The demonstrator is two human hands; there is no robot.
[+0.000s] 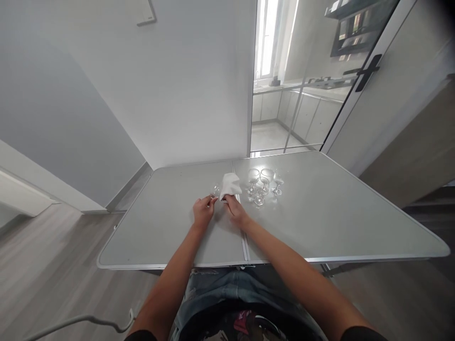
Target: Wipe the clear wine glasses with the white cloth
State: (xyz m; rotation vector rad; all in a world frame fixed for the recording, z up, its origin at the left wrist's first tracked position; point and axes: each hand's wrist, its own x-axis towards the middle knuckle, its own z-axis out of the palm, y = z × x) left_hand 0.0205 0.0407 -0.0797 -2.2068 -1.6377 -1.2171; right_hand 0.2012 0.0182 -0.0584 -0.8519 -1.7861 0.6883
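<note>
A: Head view first. What's in hand?

B: A small clear stemmed glass (214,190), held just above the grey table (170,222), a little left of the seam that runs down the middle of the tabletop. It is see-through and catches the light, so its outline is faint; I can make out the bowl, but the stem and foot are mostly hidden behind the fingers.

A: And the white thing next to it?

B: A white cloth (230,185), bunched up, touching the glass on its right side. It stands up in a soft peak above the hand that grips it.

A: The hands, then.

B: The left hand (203,211) is curled closed, fingertips pinched on the lower part of the glass. The right hand (236,211) is likewise closed, its fingers gathered around the bottom of the cloth and pressing it toward the glass. Both forearms reach in from the near edge of the table.

A: Anything else on the table?

B: A cluster of four more stemmed glasses (263,184), upright, just right of the seam and near the cloth but clear of it. They stand close together; whether they touch each other I cannot tell.

A: Beyond the table?

B: A plain white wall (177,85) behind it, and to the right a glass door (320,94) with a black handle (366,72), showing a bright room behind. A white cable (71,324) lies on the wooden floor at lower left.
</note>
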